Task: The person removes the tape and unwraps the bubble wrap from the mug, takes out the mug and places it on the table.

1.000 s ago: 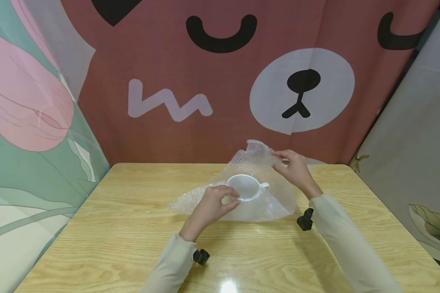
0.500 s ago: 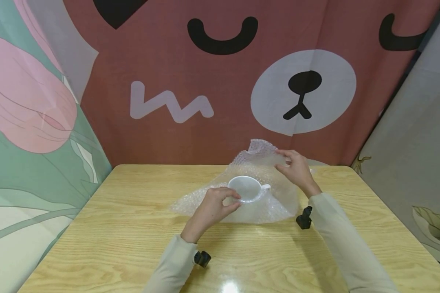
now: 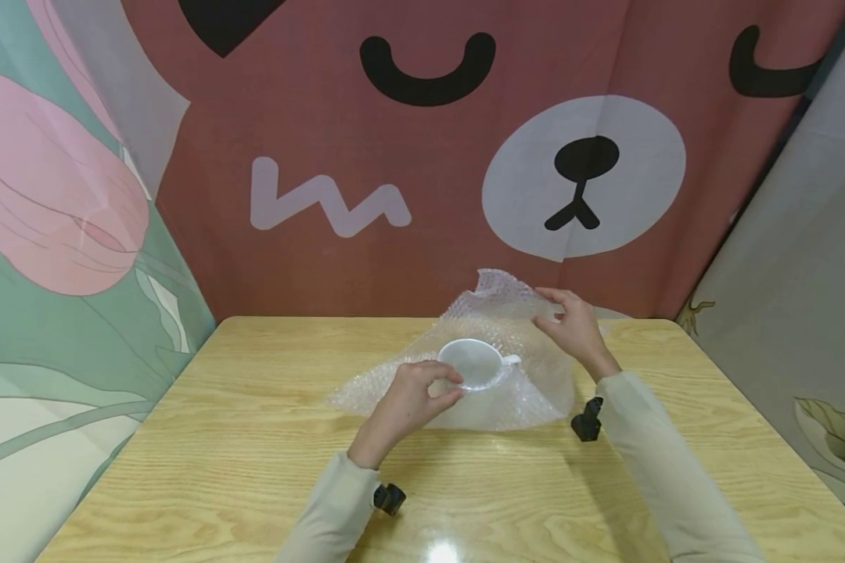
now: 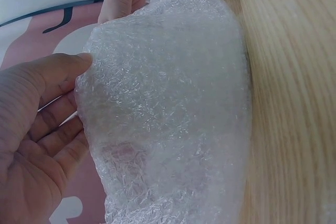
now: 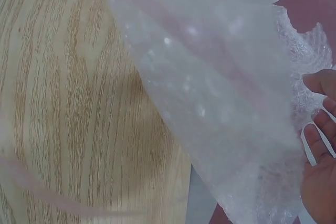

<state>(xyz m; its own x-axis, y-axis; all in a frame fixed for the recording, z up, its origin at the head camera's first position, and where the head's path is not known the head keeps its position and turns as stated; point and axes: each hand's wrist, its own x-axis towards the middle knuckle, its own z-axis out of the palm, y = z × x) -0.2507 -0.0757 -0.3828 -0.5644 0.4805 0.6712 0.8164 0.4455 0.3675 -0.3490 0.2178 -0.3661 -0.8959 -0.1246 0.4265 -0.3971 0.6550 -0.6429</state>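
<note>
A white cup (image 3: 472,361) with its handle to the right stands in a sheet of clear bubble wrap (image 3: 528,395). The sheet is folded up over the cup's near side, and its far corner sticks up behind. My left hand (image 3: 410,395) is at the cup's near left rim. In the left wrist view, its thumb lies on the near face of the bubble wrap (image 4: 173,87) with fingers behind, pinching the upper edge. My right hand (image 3: 570,328) is beyond the handle, index fingertip at the raised far part of the sheet, thumb apart from the fingers.
The wooden table (image 3: 239,438) extends to both sides and toward me. A curtain (image 3: 324,266) with a bear print hangs right behind the table's back edge. Small black wrist cameras sit at both sleeves.
My right hand has shifted slightly to the right along the raised part of the bubble wrap. The left hand and the cup hold nearly the same place; the view has tilted a little.
</note>
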